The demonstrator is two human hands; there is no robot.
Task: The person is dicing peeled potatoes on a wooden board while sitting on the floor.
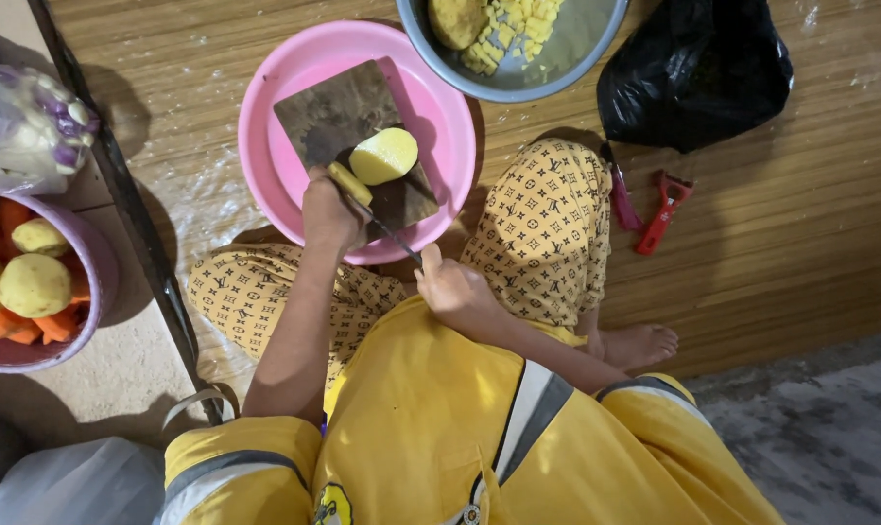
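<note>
One peeled potato [386,155] is seen cut side up on one dark board [348,131], with one slice [348,182] lying just beside it at its lower left. The slice is long and narrow, its long axis running from upper left to lower right. The board is laid across one pink basin [440,92], which is set on the wooden floor [800,194].

The slice is pinned under the fingers of the left hand [329,209], which is closed down on it at the board's near edge. One knife [394,236] is gripped by the right hand [452,284], which is clenched around the handle; the thin blade is pointed up and left toward the slice, along nearly the same line as the slice. The two hands are held near each other but not touching.

Beyond the basin, one grey bowl [596,44] is filled with small yellow cubes and one larger piece. To the right, one black bag [698,68] and two red tools [662,209] are lying on the floor. At the far left, one purple bowl [95,282] is loaded with peeled potatoes and carrots; their count cannot be told, as the bowl is cut off.
</note>
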